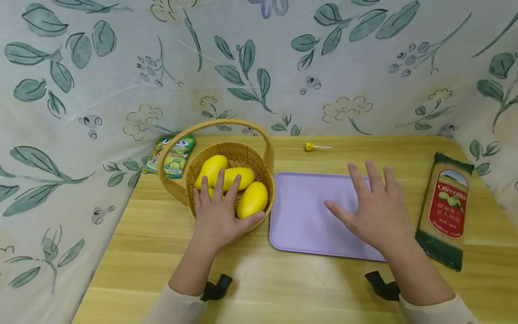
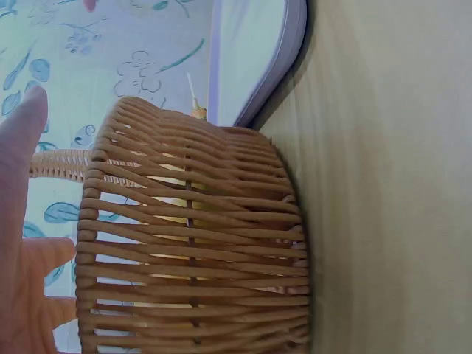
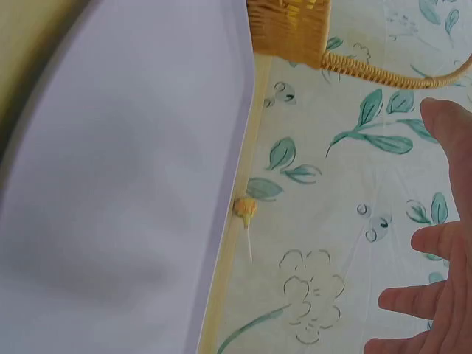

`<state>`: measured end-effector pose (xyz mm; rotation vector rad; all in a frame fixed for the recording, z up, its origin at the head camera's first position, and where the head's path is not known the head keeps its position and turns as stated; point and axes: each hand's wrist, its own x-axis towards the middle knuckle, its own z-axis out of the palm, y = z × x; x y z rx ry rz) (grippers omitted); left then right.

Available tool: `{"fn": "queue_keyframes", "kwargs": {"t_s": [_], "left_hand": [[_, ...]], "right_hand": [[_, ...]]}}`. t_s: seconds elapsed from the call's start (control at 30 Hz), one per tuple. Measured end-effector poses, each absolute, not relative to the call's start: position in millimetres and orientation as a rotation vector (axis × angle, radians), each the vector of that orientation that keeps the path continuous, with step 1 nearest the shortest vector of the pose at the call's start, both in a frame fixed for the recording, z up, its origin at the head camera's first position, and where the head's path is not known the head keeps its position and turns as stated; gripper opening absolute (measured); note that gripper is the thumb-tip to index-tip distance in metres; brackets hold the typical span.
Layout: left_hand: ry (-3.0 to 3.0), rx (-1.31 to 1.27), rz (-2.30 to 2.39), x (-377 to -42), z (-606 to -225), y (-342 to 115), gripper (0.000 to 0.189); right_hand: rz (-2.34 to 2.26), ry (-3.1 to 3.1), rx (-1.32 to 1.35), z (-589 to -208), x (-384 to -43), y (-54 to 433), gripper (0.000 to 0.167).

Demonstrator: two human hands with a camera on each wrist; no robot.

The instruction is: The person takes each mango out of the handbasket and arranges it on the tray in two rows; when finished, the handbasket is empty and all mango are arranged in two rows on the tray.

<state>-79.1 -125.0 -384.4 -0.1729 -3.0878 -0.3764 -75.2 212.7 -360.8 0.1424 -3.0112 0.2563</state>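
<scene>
My left hand (image 1: pixel 218 221) is over the near side of a wicker basket (image 1: pixel 189 180), fingers spread and holding nothing. Inside the basket lie several yellow mangoes (image 1: pixel 254 200), one partly hidden behind my fingers. In the left wrist view, the woven basket wall (image 2: pixel 192 243) fills the middle, with the thumb and fingertips beside its rim. Over the right part of a lilac tray (image 1: pixel 307 211) my right hand (image 1: pixel 376 213) hovers with its fingers spread. The right wrist view shows the bare tray surface (image 3: pixel 125 177) and the same empty hand (image 3: pixel 450 243) at the right edge.
A yellow lollipop (image 1: pixel 310 147) lies behind the tray. At the right rests a long Olivoila pasta packet (image 1: pixel 447 209). A green snack bag (image 1: pixel 170 157) sits behind the basket's left side. The basket's tall handle arches above it. A floral cloth (image 1: pixel 259 67) hangs along the back.
</scene>
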Motion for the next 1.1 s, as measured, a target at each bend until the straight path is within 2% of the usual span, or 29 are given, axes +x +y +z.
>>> {"fn": "queue_keyframes", "kwargs": {"t_s": [0.27, 0.53, 0.67, 0.83, 1.1], "left_hand": [[-2.817, -0.165, -0.588, -47, -394, -136, 0.094], [-2.347, -0.006, -0.943, -23, -417, -141, 0.052], [-2.210, 0.180, -1.166, -24, -428, -143, 0.038], [-2.071, 0.408, -1.515, -32, -440, -146, 0.031], [-1.952, 0.488, -1.714, -51, -452, -152, 0.031]], "right_hand": [[0.369, -2.909, 0.331, -361, -61, 185, 0.094], [0.601, -2.856, 0.492, -373, -47, 142, 0.088], [0.656, -2.799, 0.607, -377, -45, 119, 0.086], [0.710, -2.699, 0.783, -380, -48, 90, 0.082], [0.737, -2.649, 0.937, -381, -65, 43, 0.069]]}}
